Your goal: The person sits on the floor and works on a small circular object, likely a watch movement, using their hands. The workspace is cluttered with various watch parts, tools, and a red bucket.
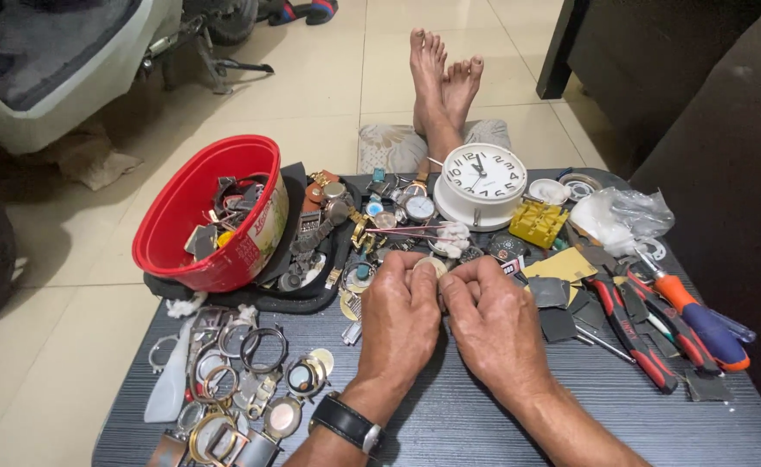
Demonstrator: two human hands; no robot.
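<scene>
Two hands, left hand and right hand, pinch one small round watch part together above a dark table, steadying it between fingertips, with a red bowl, white clock and pliers close around.

Most of the small round pale piece is hidden between the fingertips of the left hand and right hand, the parts inside the red bowl are too jumbled to tell, and the counter runs off the bottom edge.
</scene>
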